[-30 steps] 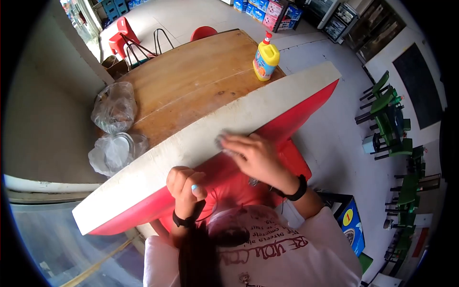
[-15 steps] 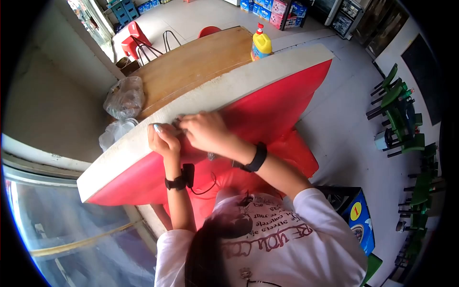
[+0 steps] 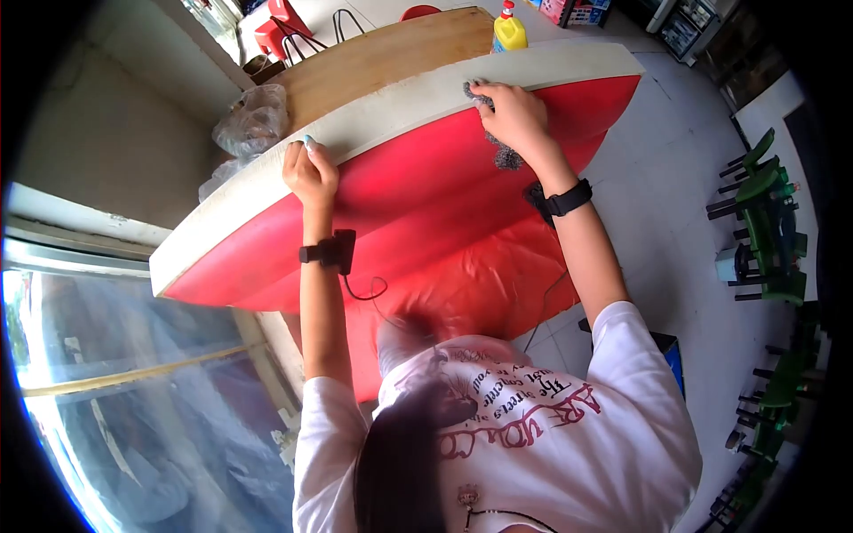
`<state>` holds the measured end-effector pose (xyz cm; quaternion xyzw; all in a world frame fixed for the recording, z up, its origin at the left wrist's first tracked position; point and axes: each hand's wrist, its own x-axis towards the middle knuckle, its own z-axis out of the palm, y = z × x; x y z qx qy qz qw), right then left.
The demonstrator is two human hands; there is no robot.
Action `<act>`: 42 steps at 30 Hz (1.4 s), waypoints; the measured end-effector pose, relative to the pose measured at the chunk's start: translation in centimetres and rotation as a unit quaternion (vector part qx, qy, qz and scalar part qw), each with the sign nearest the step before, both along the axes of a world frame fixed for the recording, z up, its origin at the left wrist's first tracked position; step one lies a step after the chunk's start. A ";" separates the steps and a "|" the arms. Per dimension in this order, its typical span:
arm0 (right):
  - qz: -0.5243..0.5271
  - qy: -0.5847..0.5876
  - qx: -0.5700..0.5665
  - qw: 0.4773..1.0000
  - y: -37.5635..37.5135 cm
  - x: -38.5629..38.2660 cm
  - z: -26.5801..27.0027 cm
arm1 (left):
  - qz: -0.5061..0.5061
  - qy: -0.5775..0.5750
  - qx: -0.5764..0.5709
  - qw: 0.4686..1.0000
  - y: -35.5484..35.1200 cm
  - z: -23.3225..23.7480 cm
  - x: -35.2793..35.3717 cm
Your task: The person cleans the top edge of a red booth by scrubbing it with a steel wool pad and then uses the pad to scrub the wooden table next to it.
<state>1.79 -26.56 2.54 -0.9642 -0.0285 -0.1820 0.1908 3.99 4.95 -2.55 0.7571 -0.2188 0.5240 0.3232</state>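
Observation:
A long panel (image 3: pixel 400 178) with a red face and a thick white edge (image 3: pixel 391 107) stands tilted in front of me. My left hand (image 3: pixel 311 175) is closed at the left part of the white edge, its fingers curled over the rim and the thumb up. Farther right, my right hand (image 3: pixel 518 117) grips a grey steel wool scourer (image 3: pixel 507 159) where the red face meets the white edge. Part of the scourer sticks out above the fingers and part hangs below the palm. Both wrists wear black straps.
Behind the panel is a wooden table (image 3: pixel 391 53) with a yellow bottle (image 3: pixel 509 34) and a plastic bag (image 3: pixel 253 123). A red cover (image 3: pixel 462 284) lies below the panel. Clear plastic sheeting (image 3: pixel 160 426) hangs at left. Green chairs (image 3: pixel 760 186) line the right side.
My right hand has moved right along the panel, away from my left hand, and the steel wool now shows in it. My left hand stays at the edge. The view has shifted.

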 end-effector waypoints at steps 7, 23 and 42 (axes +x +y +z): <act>0.142 -0.035 0.067 0.987 10.5 -1.9 0.1 | -0.039 0.100 -0.135 0.985 5.1 -0.2 -5.5; 0.239 -0.052 0.086 0.966 31.6 -4.3 -0.3 | -0.058 0.054 -0.133 0.988 15.8 0.1 -5.9; 0.048 0.015 -0.086 0.995 24.5 -3.0 2.5 | -0.125 0.089 -0.064 0.986 15.4 0.2 -6.1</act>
